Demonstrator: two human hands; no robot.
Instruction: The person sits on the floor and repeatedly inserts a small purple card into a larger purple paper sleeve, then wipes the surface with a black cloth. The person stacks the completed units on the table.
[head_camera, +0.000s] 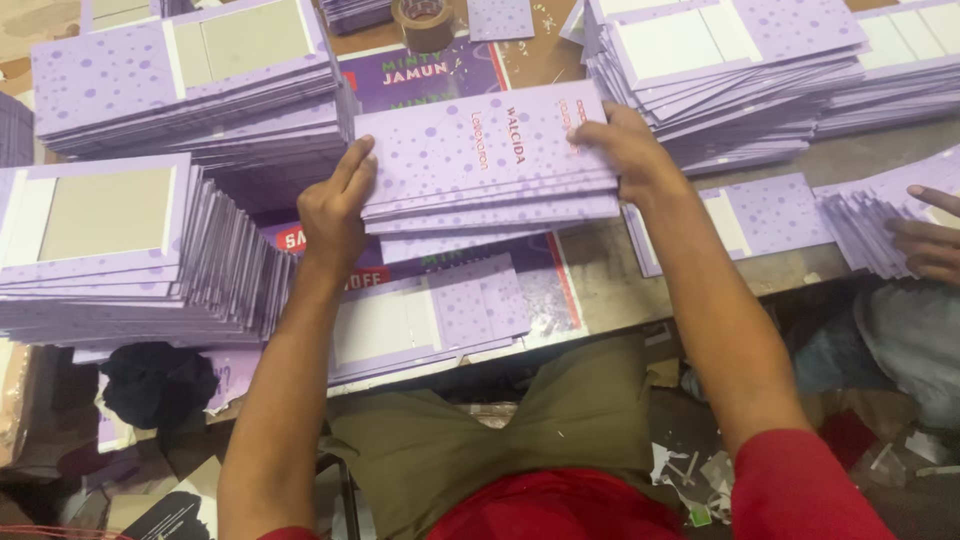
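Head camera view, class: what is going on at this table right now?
A person in a red top grips a small stack of purple dotted cards between both hands, the left hand at its left edge and the right hand at its right edge, above the worktable. Taller piles of the same purple cards stand all around. A roll of brown tape lies at the far edge. Another person's hand rests on cards at the right.
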